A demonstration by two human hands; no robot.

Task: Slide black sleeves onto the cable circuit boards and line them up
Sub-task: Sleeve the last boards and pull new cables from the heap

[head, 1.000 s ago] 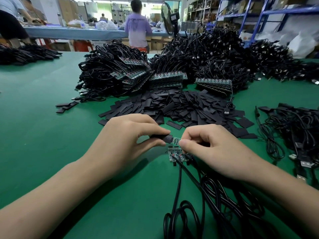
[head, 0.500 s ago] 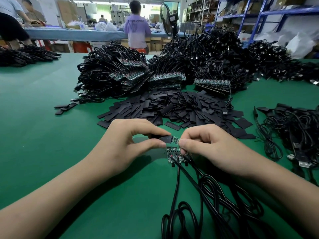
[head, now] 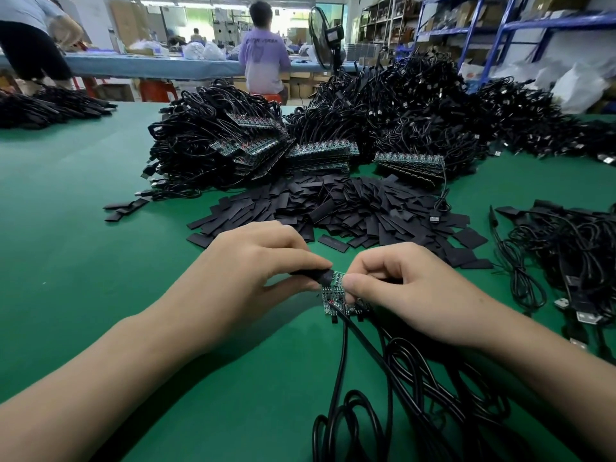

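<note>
Risk ahead: over the bench (head: pixel 100 261), our left hand (head: pixel 253 278) pinches the black sleeve (head: pixel 316 275) at the circuit board (head: pixel 337 278) tip and our right hand (head: pixel 410 295) grips that board. A skewed push could snag the sleeve.

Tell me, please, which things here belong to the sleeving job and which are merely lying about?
In the job: left hand pinching a black sleeve; right hand holding the circuit board; pile of loose sleeves; stacked cable boards behind it.
Lying about: standing fan; blue shelving; white bags.
</note>
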